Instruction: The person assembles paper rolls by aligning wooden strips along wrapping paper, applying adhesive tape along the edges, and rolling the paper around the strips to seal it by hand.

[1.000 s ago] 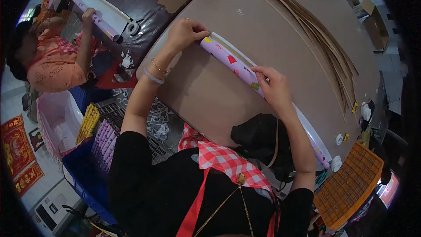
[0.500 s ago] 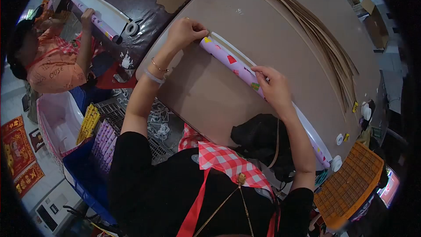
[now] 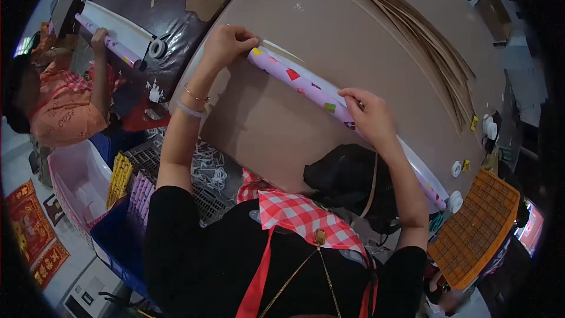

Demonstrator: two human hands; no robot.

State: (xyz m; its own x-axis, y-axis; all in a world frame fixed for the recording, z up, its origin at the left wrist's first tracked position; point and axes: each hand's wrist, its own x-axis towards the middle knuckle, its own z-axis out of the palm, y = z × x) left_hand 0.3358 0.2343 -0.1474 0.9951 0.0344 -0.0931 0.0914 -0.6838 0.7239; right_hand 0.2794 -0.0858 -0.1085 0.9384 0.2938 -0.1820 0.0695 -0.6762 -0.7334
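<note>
A long roll of lilac patterned wrapping paper (image 3: 300,85) lies slantwise across the brown table (image 3: 247,112), its white edge showing along the far side. At its upper left end my left hand (image 3: 226,48) is closed in a pinch; whatever sits between those fingertips is too small to make out. Midway along the roll, my right hand (image 3: 372,119) grips the paper between thumb and forefinger at the white edge. Beyond my right forearm, the roll's lower end runs toward the table's right edge. Below the roll lies a black cloth-like item (image 3: 338,171).
Thin brown strips (image 3: 412,29) curve along the far side. White tape rolls (image 3: 455,201) sit at the right edge, beside an orange woven basket (image 3: 477,229). At left are a blue crate (image 3: 118,241), a pink basket (image 3: 79,176) and a co-worker (image 3: 70,106) with another lilac roll.
The view has shifted, so the surroundings sit differently in the frame. My right hand has slid a little down the roll, farther from my left hand, which stays at the upper end.
</note>
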